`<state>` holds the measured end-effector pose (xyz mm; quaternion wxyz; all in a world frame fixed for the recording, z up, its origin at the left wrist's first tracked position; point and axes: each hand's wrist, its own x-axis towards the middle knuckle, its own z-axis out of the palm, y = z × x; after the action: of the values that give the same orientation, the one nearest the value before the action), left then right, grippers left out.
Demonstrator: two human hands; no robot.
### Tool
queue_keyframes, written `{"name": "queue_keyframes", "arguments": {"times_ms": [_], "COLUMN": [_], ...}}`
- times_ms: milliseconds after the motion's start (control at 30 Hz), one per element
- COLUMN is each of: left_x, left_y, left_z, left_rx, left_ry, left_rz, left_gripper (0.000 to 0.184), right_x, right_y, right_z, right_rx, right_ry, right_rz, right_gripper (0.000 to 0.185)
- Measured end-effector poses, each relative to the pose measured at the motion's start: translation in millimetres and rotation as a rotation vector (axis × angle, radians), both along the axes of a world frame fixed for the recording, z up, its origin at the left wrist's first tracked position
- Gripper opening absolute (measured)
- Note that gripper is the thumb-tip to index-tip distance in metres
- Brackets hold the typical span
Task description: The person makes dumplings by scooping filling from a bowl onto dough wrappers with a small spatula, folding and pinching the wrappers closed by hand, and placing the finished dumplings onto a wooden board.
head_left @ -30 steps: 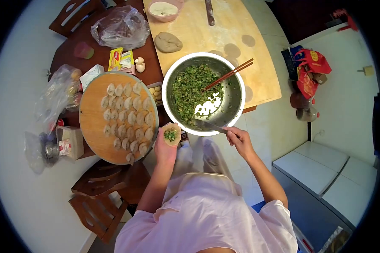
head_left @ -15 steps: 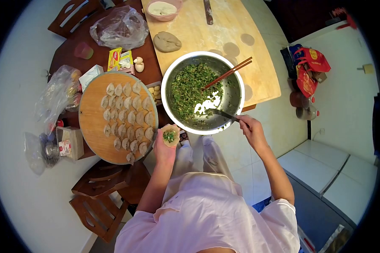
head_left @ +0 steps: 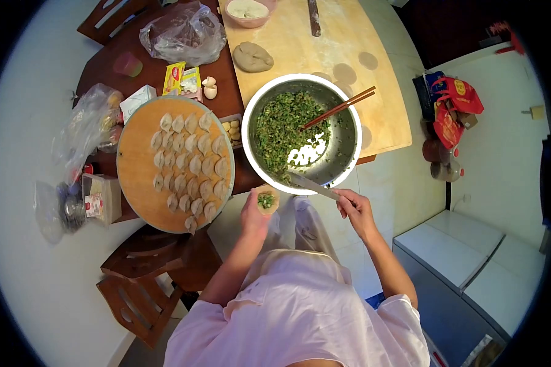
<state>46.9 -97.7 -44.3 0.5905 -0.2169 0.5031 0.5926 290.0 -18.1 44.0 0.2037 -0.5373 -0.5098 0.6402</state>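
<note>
So we've got our left hand low in the center of the frame, fingers curled under a round beige dough wrapper with chopped green filling on it. Our right hand, just right of that, has its fingers pinched around the handle of a flat metal knife-like spreader, its blade over the near rim of the big silver metal bowl, upper center.

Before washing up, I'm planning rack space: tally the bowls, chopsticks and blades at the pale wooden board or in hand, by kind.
Large round silver metal bowl: 1
Small round pink bowl: 1
Slim reddish-brown chopsticks: 2
Long flat metal blade: 1
Total: 5
</note>
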Motion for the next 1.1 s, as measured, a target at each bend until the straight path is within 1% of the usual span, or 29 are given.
{"name": "queue_keyframes", "arguments": {"times_ms": [33, 167, 233, 333, 367, 467, 567, 667, 700, 767, 867, 933, 1033, 1067, 1100], "left_x": [4, 17, 18, 14, 13, 7, 5, -1, -5, -6, -9, -11, -12, -12, -15], "left_y": [1, 5, 5, -2, -6, -4, 12, 27, 34, 48, 66, 77, 93, 98, 100], "left_z": [-6, -6, -3, 14, 15, 39, 70, 73, 78, 90, 93, 93, 91, 87, 79], "left_rx": [0.042, 0.128, 0.136, 0.054, 0.053, 0.081, 0.123, 0.305, 0.379, 0.394, 0.44, 0.459, 0.396, 0.372, 0.388], "left_ry": [-0.073, -0.13, -0.144, -0.114, -0.108, -0.101, -0.085, -0.12, -0.132, -0.132, -0.164, -0.176, -0.196, -0.204, -0.149], "left_rz": [0.007, -0.031, -0.026, -0.085, -0.084, -0.079, -0.06, -0.109, -0.153, -0.168, -0.178, -0.202, -0.141, -0.117, -0.172], "left_gripper": [0.038, 0.04, 0.041, 0.039, 0.042, 0.045, 0.043, 0.047, 0.052, 0.052, 0.051, 0.051, 0.048, 0.047, 0.043], "right_x": [1, 3, 4, 0, -2, -8, -15, -18, -19, -22, -26, -29, -33, -34, -36], "right_y": [-2, -17, -27, -35, -37, -39, -37, -34, -33, -32, -36, -40, -41, -40, -40], "right_z": [-1, 4, 4, 13, 17, 24, 40, 49, 50, 49, 36, 26, 17, 14, 11], "right_rx": [-0.016, -0.083, -0.181, -0.322, -0.367, -0.364, -0.086, 0.405, 0.543, 0.823, 1.031, 1.056, 1.092, 1.11, 1.126], "right_ry": [0.016, 0.078, 0.127, 0.186, 0.205, 0.26, 0.195, -0.013, -0.076, -0.209, -0.271, -0.294, -0.321, -0.324, -0.325], "right_rz": [-0.024, -0.138, -0.179, -0.233, -0.251, -0.253, -0.128, 0.078, 0.112, 0.177, 0.208, 0.229, 0.258, 0.234, 0.21], "right_gripper": [0.025, 0.025, 0.026, 0.025, 0.025, 0.025, 0.025, 0.028, 0.031, 0.04, 0.048, 0.052, 0.056, 0.055, 0.053]}}
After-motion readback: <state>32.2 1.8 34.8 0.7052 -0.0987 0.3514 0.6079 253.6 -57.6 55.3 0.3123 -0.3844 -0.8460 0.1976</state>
